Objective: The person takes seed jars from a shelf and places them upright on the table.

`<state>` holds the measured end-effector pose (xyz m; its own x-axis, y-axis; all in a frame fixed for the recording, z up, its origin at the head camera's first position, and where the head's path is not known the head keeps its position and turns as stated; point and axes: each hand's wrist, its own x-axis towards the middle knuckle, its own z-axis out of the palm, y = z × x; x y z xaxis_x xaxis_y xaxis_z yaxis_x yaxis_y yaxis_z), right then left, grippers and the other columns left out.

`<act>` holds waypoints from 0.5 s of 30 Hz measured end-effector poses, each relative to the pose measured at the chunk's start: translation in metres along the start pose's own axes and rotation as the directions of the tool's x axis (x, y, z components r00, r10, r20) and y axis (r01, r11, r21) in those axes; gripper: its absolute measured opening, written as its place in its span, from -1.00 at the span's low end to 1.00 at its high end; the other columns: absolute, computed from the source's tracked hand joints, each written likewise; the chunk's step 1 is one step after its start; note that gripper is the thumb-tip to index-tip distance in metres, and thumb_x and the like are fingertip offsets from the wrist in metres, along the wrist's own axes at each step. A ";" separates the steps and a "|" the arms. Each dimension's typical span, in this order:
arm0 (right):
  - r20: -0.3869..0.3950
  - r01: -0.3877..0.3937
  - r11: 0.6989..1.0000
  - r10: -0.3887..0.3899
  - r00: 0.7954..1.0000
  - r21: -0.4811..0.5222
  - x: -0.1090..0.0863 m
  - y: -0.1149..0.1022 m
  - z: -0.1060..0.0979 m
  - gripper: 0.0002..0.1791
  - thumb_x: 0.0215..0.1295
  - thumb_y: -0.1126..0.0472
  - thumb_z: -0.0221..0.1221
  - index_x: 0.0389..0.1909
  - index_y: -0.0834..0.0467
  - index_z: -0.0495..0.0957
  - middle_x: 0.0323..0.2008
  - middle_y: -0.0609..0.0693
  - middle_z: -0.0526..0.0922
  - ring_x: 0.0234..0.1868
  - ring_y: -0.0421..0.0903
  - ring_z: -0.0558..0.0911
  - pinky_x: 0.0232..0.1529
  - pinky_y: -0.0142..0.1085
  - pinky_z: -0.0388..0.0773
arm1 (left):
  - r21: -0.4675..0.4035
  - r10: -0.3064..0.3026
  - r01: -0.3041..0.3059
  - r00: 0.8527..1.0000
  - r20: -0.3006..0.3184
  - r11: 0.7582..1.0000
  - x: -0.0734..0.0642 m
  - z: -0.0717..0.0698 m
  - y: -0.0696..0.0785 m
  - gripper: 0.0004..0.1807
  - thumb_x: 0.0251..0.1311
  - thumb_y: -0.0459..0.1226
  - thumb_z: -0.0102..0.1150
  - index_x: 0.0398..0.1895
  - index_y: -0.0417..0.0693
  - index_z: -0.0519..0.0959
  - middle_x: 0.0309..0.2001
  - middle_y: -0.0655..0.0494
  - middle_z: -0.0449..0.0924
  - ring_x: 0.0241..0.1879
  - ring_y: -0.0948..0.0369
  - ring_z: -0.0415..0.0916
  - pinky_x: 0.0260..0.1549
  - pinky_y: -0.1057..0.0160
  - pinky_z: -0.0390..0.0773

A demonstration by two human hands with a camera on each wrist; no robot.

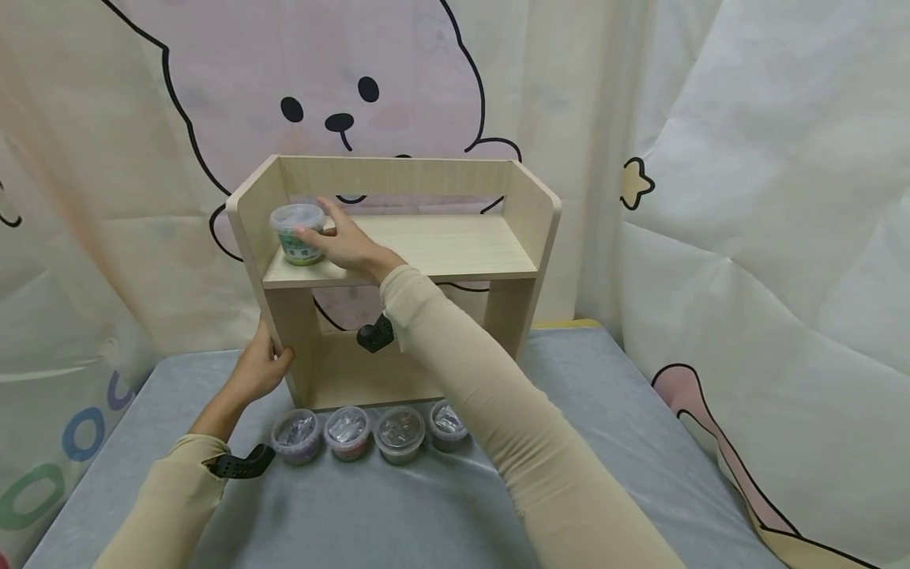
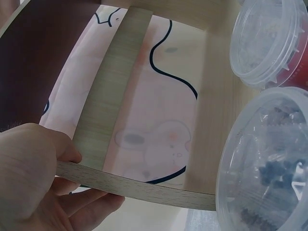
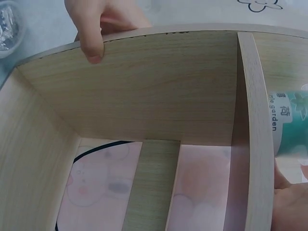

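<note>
A two-tier light wood shelf (image 1: 441, 237) stands on the table. My left hand (image 1: 259, 367) grips the edge of its left side panel, with the thumb on the inner face and fingers outside in the left wrist view. At the left end of the upper board is a clear-lidded plastic tub (image 1: 290, 240) with a green label. My right hand (image 1: 351, 246) holds this tub from its right side between thumb and fingers. The right wrist view catches the tub's label (image 3: 294, 120) at the right edge, partly hidden by the shelf board.
Several lidded plastic tubs (image 1: 400, 435) line up on the grey cloth (image 1: 355, 514) before the shelf's lower front. One with red contents (image 2: 294, 67) shows close up in the left wrist view. A printed curtain (image 1: 569, 103) hangs behind the table.
</note>
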<state>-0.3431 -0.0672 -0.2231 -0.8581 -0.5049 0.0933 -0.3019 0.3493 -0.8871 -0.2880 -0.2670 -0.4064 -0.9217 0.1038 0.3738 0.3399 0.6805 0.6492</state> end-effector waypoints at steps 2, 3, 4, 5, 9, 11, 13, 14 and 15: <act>0.001 -0.011 1.000 0.011 1.000 0.002 0.000 0.000 0.000 -0.17 0.50 -0.14 0.05 0.64 -0.16 -0.12 0.62 -0.08 0.07 0.54 -0.05 0.29 0.52 -0.16 0.25 | -0.001 0.007 -0.007 1.000 0.001 1.000 0.001 0.000 0.000 -0.29 0.29 -0.46 -0.05 0.47 -0.20 -0.03 0.03 -0.46 0.50 -0.12 -0.24 0.55 -0.22 -0.11 0.53; 0.002 -0.017 1.000 0.017 1.000 0.009 0.000 0.000 0.000 -0.18 0.49 -0.14 0.06 0.63 -0.18 -0.09 0.60 -0.06 0.12 0.54 -0.05 0.29 0.51 -0.15 0.26 | 0.000 0.009 -0.009 1.000 0.001 1.000 0.002 0.000 0.000 -0.29 0.29 -0.46 -0.05 0.47 -0.20 -0.03 0.03 -0.46 0.49 -0.12 -0.23 0.55 -0.24 -0.08 0.52; 0.004 -0.021 1.000 0.021 1.000 0.016 0.000 0.000 -0.001 -0.20 0.48 -0.15 0.07 0.63 -0.19 -0.06 0.58 -0.04 0.17 0.53 -0.06 0.30 0.50 -0.14 0.27 | 0.001 0.011 -0.011 1.000 0.003 1.000 0.002 0.000 0.000 -0.29 0.29 -0.47 -0.05 0.48 -0.21 -0.04 0.03 -0.46 0.49 -0.12 -0.24 0.55 -0.24 -0.08 0.52; 0.003 -0.024 0.999 0.024 1.000 0.021 0.000 0.001 -0.001 -0.21 0.48 -0.15 0.08 0.62 -0.20 -0.02 0.56 -0.03 0.22 0.53 -0.06 0.30 0.50 -0.12 0.28 | 0.003 0.010 -0.010 1.000 0.006 1.000 0.002 0.000 0.000 -0.28 0.30 -0.46 -0.05 0.49 -0.20 -0.05 0.03 -0.46 0.49 -0.12 -0.23 0.55 -0.24 -0.06 0.52; 0.002 -0.028 0.998 0.028 1.000 0.048 -0.001 0.004 -0.001 -0.26 0.44 -0.16 0.13 0.57 -0.24 0.11 0.51 -0.03 0.31 0.52 -0.07 0.32 0.49 -0.07 0.29 | -0.002 0.008 -0.008 1.000 0.014 1.000 0.000 -0.001 0.001 -0.27 0.31 -0.46 -0.05 0.50 -0.20 -0.07 0.02 -0.46 0.49 -0.11 -0.24 0.55 -0.21 -0.11 0.53; -0.003 -0.027 0.997 0.027 1.000 0.066 -0.001 0.005 -0.001 -0.27 0.42 -0.14 0.16 0.56 -0.23 0.16 0.49 -0.02 0.35 0.50 -0.07 0.34 0.49 -0.07 0.30 | -0.017 0.014 -0.014 1.000 0.017 1.000 -0.001 0.000 0.000 -0.25 0.31 -0.46 -0.06 0.52 -0.21 -0.11 0.06 -0.49 0.47 -0.05 -0.29 0.54 -0.16 -0.19 0.54; -0.006 -0.027 0.995 0.027 1.000 0.093 -0.001 0.005 -0.001 -0.27 0.41 -0.12 0.19 0.55 -0.22 0.19 0.47 -0.03 0.37 0.50 -0.07 0.35 0.49 -0.08 0.29 | -0.031 0.023 -0.023 1.000 0.015 0.999 -0.002 0.000 0.000 -0.22 0.29 -0.48 -0.07 0.53 -0.22 -0.14 0.13 -0.52 0.43 0.02 -0.34 0.52 -0.08 -0.28 0.52; -0.010 -0.025 0.994 0.026 1.000 0.106 -0.001 0.005 -0.001 -0.28 0.41 -0.11 0.20 0.54 -0.21 0.20 0.47 -0.03 0.38 0.50 -0.07 0.36 0.49 -0.08 0.29 | -0.032 0.028 -0.027 1.000 0.012 0.999 -0.002 0.000 -0.001 -0.20 0.29 -0.49 -0.07 0.54 -0.22 -0.15 0.15 -0.53 0.42 0.04 -0.35 0.51 -0.05 -0.30 0.51; -0.015 -0.025 0.993 0.027 1.000 0.115 -0.002 0.005 -0.001 -0.28 0.40 -0.10 0.20 0.54 -0.20 0.21 0.47 -0.04 0.38 0.49 -0.08 0.36 0.50 -0.08 0.29 | -0.029 0.030 -0.030 0.999 0.011 0.999 -0.001 0.001 -0.001 -0.20 0.29 -0.49 -0.07 0.55 -0.22 -0.15 0.15 -0.53 0.41 0.05 -0.35 0.51 -0.05 -0.31 0.51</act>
<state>-0.3437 -0.0635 -0.2275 -0.8720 -0.4835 0.0763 -0.2306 0.2684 -0.9353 -0.2871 -0.2673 -0.4079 -0.9131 0.1319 0.3858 0.3723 0.6556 0.6569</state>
